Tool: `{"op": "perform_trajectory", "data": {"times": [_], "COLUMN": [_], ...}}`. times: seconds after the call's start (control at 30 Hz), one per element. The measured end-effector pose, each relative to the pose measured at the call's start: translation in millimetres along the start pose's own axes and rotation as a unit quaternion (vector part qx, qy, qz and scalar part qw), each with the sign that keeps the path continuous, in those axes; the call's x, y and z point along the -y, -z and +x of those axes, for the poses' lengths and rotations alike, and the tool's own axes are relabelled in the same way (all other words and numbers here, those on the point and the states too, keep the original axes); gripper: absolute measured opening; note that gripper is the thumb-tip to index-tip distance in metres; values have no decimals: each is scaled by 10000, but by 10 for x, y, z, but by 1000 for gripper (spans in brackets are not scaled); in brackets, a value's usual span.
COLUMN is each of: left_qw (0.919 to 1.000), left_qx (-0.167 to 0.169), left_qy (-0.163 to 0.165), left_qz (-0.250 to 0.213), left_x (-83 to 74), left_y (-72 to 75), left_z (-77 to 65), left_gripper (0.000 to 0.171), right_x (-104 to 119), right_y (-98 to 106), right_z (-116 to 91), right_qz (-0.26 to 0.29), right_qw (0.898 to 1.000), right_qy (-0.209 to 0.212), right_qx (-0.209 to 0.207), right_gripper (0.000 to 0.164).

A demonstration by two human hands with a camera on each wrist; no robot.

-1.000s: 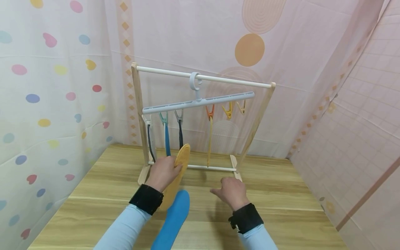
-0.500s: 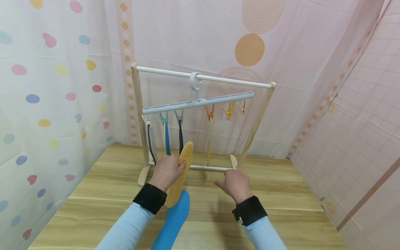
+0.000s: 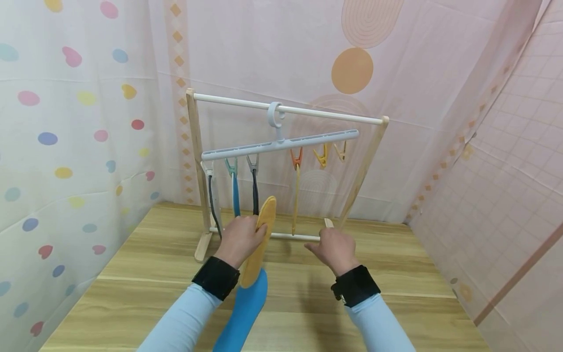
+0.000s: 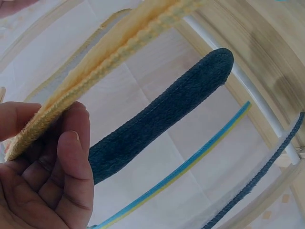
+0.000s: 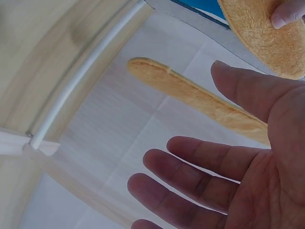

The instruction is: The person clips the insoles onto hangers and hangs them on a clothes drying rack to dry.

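My left hand (image 3: 239, 239) pinches a fuzzy orange insole (image 3: 257, 252) between thumb and fingers, its long shape tilted upright over the table. In the left wrist view the fingertips press on its edge. My right hand (image 3: 336, 250) holds nothing; its fingers are spread and relaxed in the right wrist view, with the thumb apart. A blue insole (image 3: 246, 305) lies on the table below the left hand. Clipped on the hanger are an orange insole (image 5: 190, 98), a dark insole (image 4: 162, 117), a thin-edged blue insole (image 4: 186, 167) and another dark-edged insole (image 4: 259, 176).
A grey clip hanger (image 3: 281, 143) hangs from the top bar of a wooden rack (image 3: 193, 142). On its right side hang a yellow clip (image 3: 322, 156) and a beige clip (image 3: 340, 151) with nothing in them. Patterned curtains (image 3: 88, 156) surround the wooden table (image 3: 396, 274).
My left hand has moved right and a little forward with the orange insole. The right hand has also shifted forward and right, toward the rack's right foot.
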State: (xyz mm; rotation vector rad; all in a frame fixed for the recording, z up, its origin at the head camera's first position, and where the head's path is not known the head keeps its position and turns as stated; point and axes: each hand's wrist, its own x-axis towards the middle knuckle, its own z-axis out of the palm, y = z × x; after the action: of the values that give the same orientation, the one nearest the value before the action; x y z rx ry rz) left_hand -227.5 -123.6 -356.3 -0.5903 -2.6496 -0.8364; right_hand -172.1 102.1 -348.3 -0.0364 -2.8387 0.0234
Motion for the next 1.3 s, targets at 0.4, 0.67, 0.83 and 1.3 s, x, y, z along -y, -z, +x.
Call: {"op": "perform_trajectory", "data": {"times": [0.4,0.67,0.83,1.3], "left_qw": [9997,9994,9990,9956], "left_qx": [-25,-230,-304,-708], "left_qy": [-86,-203,-275,-536], "left_qz": [-224,-136,-183,-291], "left_x": [-107,-210,-276,-374], "left_y": [-11,-4,16,-3], "left_z": [30,74,86,148], "left_gripper": [23,29,26,19], "right_x": [-22,-35,-46,-74], "right_y": [175,291,372,515], "right_z": [128,223,272,422], "right_qz": [238,95,-24,179], "right_qw": [9997,9996,9988,9966], "right_qy": [-94,51,168,22], "right_qx": [-42,-271,-459,-801], "right_gripper": [50,60,59,47]}}
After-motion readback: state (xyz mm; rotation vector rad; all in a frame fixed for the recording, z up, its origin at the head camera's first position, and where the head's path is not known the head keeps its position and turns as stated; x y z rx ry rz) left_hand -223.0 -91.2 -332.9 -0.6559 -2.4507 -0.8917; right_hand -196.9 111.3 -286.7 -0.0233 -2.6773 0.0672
